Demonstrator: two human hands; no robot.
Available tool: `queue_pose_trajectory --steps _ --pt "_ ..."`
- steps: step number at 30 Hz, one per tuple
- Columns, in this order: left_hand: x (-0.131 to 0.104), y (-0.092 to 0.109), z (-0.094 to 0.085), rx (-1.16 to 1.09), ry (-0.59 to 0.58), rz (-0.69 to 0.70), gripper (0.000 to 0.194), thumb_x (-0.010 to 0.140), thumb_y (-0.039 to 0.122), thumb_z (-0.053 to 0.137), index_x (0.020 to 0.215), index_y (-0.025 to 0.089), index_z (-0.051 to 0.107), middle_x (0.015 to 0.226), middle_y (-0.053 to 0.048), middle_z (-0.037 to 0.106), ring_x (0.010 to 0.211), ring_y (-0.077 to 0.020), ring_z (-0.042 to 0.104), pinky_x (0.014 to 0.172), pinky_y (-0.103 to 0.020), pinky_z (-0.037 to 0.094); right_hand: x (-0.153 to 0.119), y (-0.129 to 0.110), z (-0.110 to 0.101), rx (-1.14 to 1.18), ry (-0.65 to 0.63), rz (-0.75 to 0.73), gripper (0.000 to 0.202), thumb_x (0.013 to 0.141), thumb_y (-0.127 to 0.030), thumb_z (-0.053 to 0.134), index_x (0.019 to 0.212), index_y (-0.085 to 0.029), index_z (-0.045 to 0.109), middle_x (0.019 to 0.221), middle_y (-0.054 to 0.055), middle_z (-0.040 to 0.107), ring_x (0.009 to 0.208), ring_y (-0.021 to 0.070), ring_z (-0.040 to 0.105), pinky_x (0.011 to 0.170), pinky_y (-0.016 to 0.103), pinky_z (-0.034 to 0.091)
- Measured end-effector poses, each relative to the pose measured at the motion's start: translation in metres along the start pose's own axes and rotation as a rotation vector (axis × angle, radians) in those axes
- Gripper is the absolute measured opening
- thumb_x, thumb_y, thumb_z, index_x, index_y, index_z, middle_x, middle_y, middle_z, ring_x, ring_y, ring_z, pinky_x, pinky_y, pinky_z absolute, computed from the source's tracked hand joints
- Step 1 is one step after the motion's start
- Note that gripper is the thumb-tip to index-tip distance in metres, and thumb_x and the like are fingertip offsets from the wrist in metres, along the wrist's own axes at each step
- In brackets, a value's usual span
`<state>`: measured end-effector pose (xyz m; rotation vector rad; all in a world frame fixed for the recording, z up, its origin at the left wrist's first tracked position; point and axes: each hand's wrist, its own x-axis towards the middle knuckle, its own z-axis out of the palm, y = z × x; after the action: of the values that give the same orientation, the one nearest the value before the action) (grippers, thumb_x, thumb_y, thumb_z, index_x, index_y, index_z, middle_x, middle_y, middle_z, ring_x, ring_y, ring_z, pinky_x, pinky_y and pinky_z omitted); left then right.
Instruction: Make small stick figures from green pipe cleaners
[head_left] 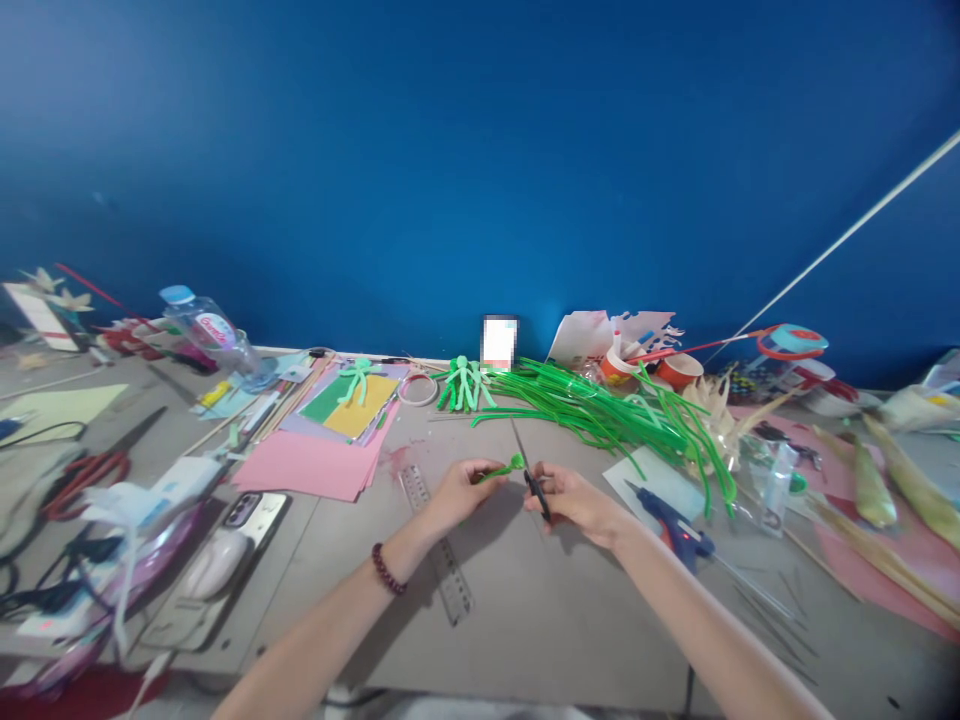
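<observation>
Near the middle of the table, my left hand [466, 492] pinches a short green pipe-cleaner piece [514, 464] with a rounded, looped end pointing right. Dark-handled scissors [535, 488] are in my right hand [571, 500], their blades pointing up and away beside the green loop. Whether the blades touch the loop is too small to tell. Under my left wrist a clear ruler [452, 585] lies slanted on the grey table [555, 635]. Beyond my hands spreads a bundle of long green pipe cleaners [585, 405], with light green figures [465, 382] at its left end.
On the right lie a blue glue gun [679, 530], paper cups [619, 362] and corn husks [874, 485]. To the left are pink paper [307, 465], a phone [251, 510], red-handled scissors [86, 480] and a plastic bottle [214, 330]. A blue wall [450, 180] stands behind the table.
</observation>
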<state>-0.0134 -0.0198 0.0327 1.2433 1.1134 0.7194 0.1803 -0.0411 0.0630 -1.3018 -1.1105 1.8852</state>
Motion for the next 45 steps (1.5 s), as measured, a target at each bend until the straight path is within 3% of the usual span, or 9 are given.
queue_pose_trajectory --steps 3,8,17,20,23,29,32,37,45 --pt "-0.004 0.002 0.002 0.033 -0.019 0.004 0.046 0.071 0.047 0.064 0.098 0.011 0.071 0.046 0.005 0.046 0.040 -0.0065 0.030 0.041 -0.022 0.022 0.004 0.000 -0.001 -0.042 -0.035 0.003 0.036 0.055 -0.027 0.080 0.078 -0.017 0.054 0.063 -0.003 0.063 0.053 0.0092 0.052 0.042 0.019 0.047" --pt "-0.006 0.002 0.003 0.114 0.011 0.113 0.039 0.073 0.045 0.062 0.089 0.011 0.074 0.060 -0.002 0.059 0.050 -0.0095 0.038 0.047 -0.022 0.026 0.010 0.001 -0.004 -0.064 -0.033 0.011 0.035 0.054 -0.027 0.079 0.075 -0.017 0.053 0.055 -0.006 0.060 0.040 0.0056 0.044 0.035 0.017 0.038" --pt "-0.003 -0.003 0.002 0.168 0.024 0.159 0.039 0.076 0.047 0.057 0.070 0.012 0.072 0.058 -0.002 0.057 0.052 -0.0116 0.041 0.049 -0.023 0.028 0.016 0.004 -0.002 -0.118 0.021 0.026 0.031 0.055 -0.025 0.074 0.077 -0.018 0.052 0.060 -0.003 0.066 0.038 0.0050 0.041 0.033 0.017 0.024" --pt "-0.002 -0.003 0.003 0.151 0.059 0.118 0.038 0.074 0.046 0.057 0.072 0.012 0.072 0.053 0.000 0.054 0.048 -0.0106 0.038 0.046 -0.023 0.027 0.016 0.005 -0.001 -0.197 0.057 0.016 0.029 0.056 -0.025 0.072 0.076 -0.018 0.052 0.062 -0.002 0.067 0.041 0.0057 0.043 0.036 0.017 0.021" --pt "-0.001 -0.004 0.007 0.092 0.086 0.078 0.035 0.072 0.043 0.059 0.077 0.011 0.073 0.053 -0.001 0.057 0.045 -0.0101 0.040 0.046 -0.023 0.030 0.017 0.007 0.001 -0.226 0.079 -0.015 0.028 0.056 -0.024 0.072 0.074 -0.018 0.051 0.055 -0.005 0.063 0.043 0.0060 0.044 0.042 0.017 0.026" --pt "0.000 -0.007 0.009 -0.059 0.133 0.010 0.028 0.064 0.038 0.064 0.070 0.012 0.072 0.052 -0.002 0.059 0.047 -0.0108 0.045 0.048 -0.023 0.034 0.016 0.010 0.003 -0.200 0.079 -0.033 0.032 0.053 -0.027 0.076 0.072 -0.018 0.052 0.048 -0.008 0.057 0.042 0.0061 0.042 0.045 0.018 0.027" --pt "-0.001 -0.006 0.007 -0.111 0.191 -0.013 0.031 0.066 0.040 0.064 0.072 0.012 0.073 0.049 0.001 0.054 0.044 -0.0096 0.042 0.046 -0.023 0.032 0.012 0.012 0.003 -0.194 0.085 -0.007 0.033 0.055 -0.031 0.075 0.075 -0.018 0.052 0.054 -0.005 0.063 0.041 0.0057 0.041 0.042 0.018 0.023" --pt "-0.003 -0.001 0.003 -0.169 0.250 -0.029 0.031 0.067 0.044 0.064 0.066 0.014 0.069 0.053 0.002 0.055 0.044 -0.0081 0.041 0.045 -0.022 0.031 0.003 0.017 0.003 -0.127 0.100 0.025 0.032 0.054 -0.029 0.074 0.075 -0.018 0.053 0.063 0.000 0.069 0.047 0.0085 0.049 0.044 0.018 0.026" --pt "-0.003 -0.002 0.001 -0.189 0.260 -0.019 0.037 0.065 0.048 0.067 0.076 0.013 0.073 0.054 0.002 0.051 0.044 -0.0074 0.039 0.043 -0.022 0.026 -0.002 0.015 -0.005 -0.066 0.258 -0.007 0.037 0.055 -0.033 0.075 0.079 -0.018 0.051 0.063 0.001 0.069 0.037 0.0034 0.034 0.039 0.019 0.017"
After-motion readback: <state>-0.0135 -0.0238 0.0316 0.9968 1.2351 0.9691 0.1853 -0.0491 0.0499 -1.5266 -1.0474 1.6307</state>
